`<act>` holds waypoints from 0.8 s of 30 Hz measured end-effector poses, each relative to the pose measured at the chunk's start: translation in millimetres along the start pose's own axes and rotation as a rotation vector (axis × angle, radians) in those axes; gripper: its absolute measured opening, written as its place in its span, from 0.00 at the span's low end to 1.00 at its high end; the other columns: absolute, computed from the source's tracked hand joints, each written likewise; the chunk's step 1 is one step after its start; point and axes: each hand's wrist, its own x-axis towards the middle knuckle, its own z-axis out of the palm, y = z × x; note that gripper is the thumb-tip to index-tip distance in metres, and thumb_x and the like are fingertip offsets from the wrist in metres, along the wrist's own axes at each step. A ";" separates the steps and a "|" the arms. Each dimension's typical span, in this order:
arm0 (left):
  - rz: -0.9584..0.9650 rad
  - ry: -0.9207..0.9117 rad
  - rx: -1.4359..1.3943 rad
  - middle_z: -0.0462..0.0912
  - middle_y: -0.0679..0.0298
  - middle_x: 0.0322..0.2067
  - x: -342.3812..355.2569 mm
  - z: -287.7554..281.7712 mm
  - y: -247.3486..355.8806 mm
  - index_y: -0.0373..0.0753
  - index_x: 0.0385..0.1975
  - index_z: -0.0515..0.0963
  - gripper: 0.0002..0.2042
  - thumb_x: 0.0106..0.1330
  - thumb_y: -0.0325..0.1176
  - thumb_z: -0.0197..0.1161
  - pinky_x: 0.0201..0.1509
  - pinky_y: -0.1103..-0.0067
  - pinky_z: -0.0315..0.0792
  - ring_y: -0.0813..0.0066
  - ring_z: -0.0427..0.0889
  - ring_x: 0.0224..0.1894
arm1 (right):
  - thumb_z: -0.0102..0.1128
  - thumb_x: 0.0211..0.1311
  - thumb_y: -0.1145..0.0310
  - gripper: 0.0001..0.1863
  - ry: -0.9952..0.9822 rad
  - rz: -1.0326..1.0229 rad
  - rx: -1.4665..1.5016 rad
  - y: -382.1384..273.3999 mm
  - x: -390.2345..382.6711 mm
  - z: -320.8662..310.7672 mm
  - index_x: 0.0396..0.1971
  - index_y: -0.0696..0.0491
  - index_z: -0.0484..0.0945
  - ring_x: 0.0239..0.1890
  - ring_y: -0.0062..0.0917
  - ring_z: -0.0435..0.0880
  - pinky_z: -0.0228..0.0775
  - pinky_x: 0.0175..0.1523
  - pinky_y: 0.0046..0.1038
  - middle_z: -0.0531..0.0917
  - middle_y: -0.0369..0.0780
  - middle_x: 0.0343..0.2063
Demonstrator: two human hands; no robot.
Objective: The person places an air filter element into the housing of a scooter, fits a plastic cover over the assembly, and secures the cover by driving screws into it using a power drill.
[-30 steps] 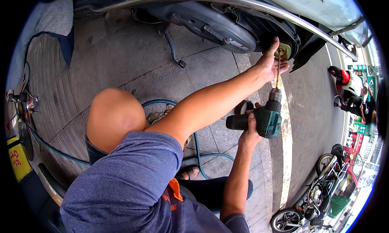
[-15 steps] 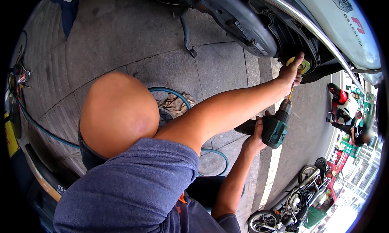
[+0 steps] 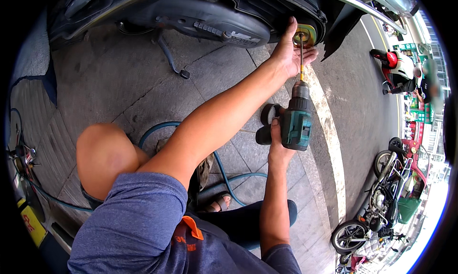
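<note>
My right hand (image 3: 278,147) is closed round the handle of a green and black cordless drill (image 3: 296,127). A long thin driver bit (image 3: 301,62) runs from its chuck up to a yellowish round metal plate (image 3: 307,35) on the underside of a dark scooter (image 3: 210,21). My left hand (image 3: 289,54) is beside the bit, thumb up along the plate's left side and the other fingers stretched out below it, behind the bit. Next to the drill handle is a black ring-like round thing (image 3: 270,113); whether it is part of the drill I cannot tell.
A kickstand (image 3: 171,59) hangs from the scooter. A blue-green hose (image 3: 222,169) curls over the paving near my sandalled foot (image 3: 219,202). On the road side stand a motorcycle (image 3: 377,197) and a white and red scooter (image 3: 398,66) with a person beside it.
My view has shifted, so the scooter and both hands sit further left and higher. The drill now points more straight up, and my left fingers are more stretched out.
</note>
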 end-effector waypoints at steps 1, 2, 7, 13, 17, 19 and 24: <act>0.003 0.001 0.011 0.70 0.38 0.46 -0.6 0.2 -0.1 0.16 0.51 0.62 0.60 0.38 0.77 0.64 0.62 0.63 0.71 0.50 0.75 0.52 | 0.62 0.58 0.74 0.18 0.029 -0.001 0.039 1.2 -0.9 0.7 0.49 0.57 0.76 0.43 0.24 0.79 0.72 0.50 0.29 0.82 0.40 0.43; 0.008 0.001 0.022 0.70 0.38 0.46 -0.5 1.2 0.5 0.16 0.51 0.63 0.60 0.38 0.77 0.64 0.62 0.63 0.71 0.50 0.75 0.52 | 0.62 0.58 0.74 0.18 0.034 -0.004 0.043 0.1 -1.1 0.1 0.49 0.57 0.76 0.43 0.24 0.79 0.72 0.50 0.29 0.82 0.40 0.43; -0.015 -0.003 -0.002 0.70 0.39 0.46 1.3 -3.5 2.2 0.16 0.50 0.63 0.58 0.40 0.76 0.64 0.62 0.65 0.72 0.51 0.76 0.52 | 0.60 0.59 0.77 0.18 -0.017 -0.038 -0.062 -9.3 -3.2 -1.0 0.51 0.59 0.74 0.46 0.22 0.79 0.72 0.51 0.27 0.81 0.41 0.46; 0.019 -0.017 -0.044 0.71 0.44 0.44 3.1 -4.2 1.8 0.20 0.50 0.65 0.53 0.42 0.72 0.67 0.60 0.65 0.74 0.52 0.77 0.49 | 0.60 0.59 0.77 0.18 0.025 -0.006 0.032 -4.3 -3.6 -0.3 0.50 0.58 0.74 0.44 0.22 0.79 0.73 0.50 0.28 0.81 0.42 0.46; 0.014 -0.025 -0.060 0.71 0.45 0.44 3.5 -5.4 3.1 0.22 0.50 0.66 0.51 0.44 0.70 0.68 0.59 0.65 0.75 0.53 0.77 0.48 | 0.60 0.58 0.78 0.18 0.045 0.014 0.107 -4.6 -2.2 0.0 0.50 0.58 0.74 0.42 0.21 0.79 0.73 0.49 0.27 0.81 0.42 0.46; 0.017 -0.025 -0.051 0.71 0.44 0.44 2.1 -5.0 5.0 0.21 0.50 0.66 0.50 0.45 0.69 0.68 0.59 0.64 0.75 0.53 0.77 0.48 | 0.60 0.59 0.78 0.19 0.041 0.061 0.146 -6.9 -2.5 0.6 0.51 0.58 0.74 0.41 0.20 0.79 0.73 0.48 0.27 0.81 0.42 0.46; 0.017 -0.035 -0.022 0.71 0.43 0.44 3.8 -7.1 7.4 0.21 0.50 0.65 0.50 0.45 0.68 0.69 0.59 0.64 0.75 0.52 0.77 0.49 | 0.59 0.59 0.78 0.18 0.035 0.072 0.138 -4.6 -2.1 1.1 0.51 0.57 0.73 0.41 0.20 0.79 0.73 0.48 0.27 0.81 0.42 0.46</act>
